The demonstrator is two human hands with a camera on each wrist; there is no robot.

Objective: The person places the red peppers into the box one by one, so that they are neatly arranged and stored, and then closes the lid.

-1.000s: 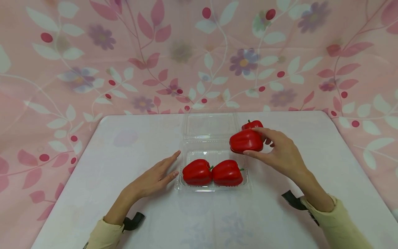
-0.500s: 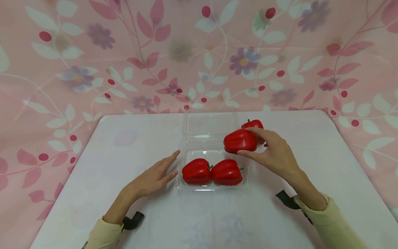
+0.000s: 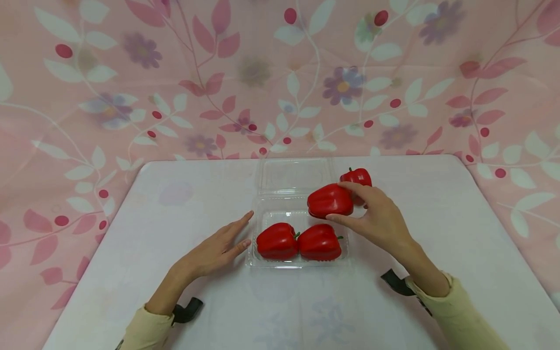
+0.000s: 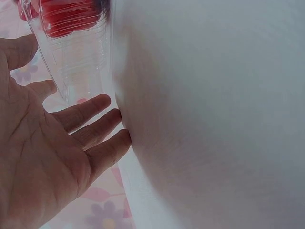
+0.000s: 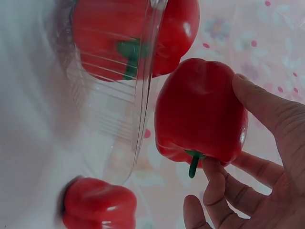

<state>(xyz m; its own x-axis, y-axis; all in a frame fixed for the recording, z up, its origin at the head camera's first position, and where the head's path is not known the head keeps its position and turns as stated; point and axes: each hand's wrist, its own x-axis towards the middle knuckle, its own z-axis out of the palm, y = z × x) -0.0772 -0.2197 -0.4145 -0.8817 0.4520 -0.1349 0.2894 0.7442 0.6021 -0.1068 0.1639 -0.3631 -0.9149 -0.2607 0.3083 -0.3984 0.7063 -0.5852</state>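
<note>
A clear plastic container [image 3: 302, 265] lies with its lid folded back; two red peppers, one at left [image 3: 276, 241] and one at right [image 3: 320, 242], sit side by side in its front half. My right hand [image 3: 380, 218] pinches a third red pepper [image 3: 330, 201] between thumb and fingers, above the container's back right part. In the right wrist view that held pepper [image 5: 201, 112] shows its green stem pointing down. At the container's left edge is my left hand [image 3: 214, 253], fingers extended; in the left wrist view the palm [image 4: 43, 157] holds nothing.
Another red pepper [image 3: 356, 177] stands on the white table [image 3: 197, 194] behind my right hand, right of the transparent lid [image 3: 296, 176]. A pink flowered cloth [image 3: 262, 73] hangs behind the table.
My right hand has carried the held pepper to the left, from near the container's right edge to over its back right part. The left hand has stayed in place.
</note>
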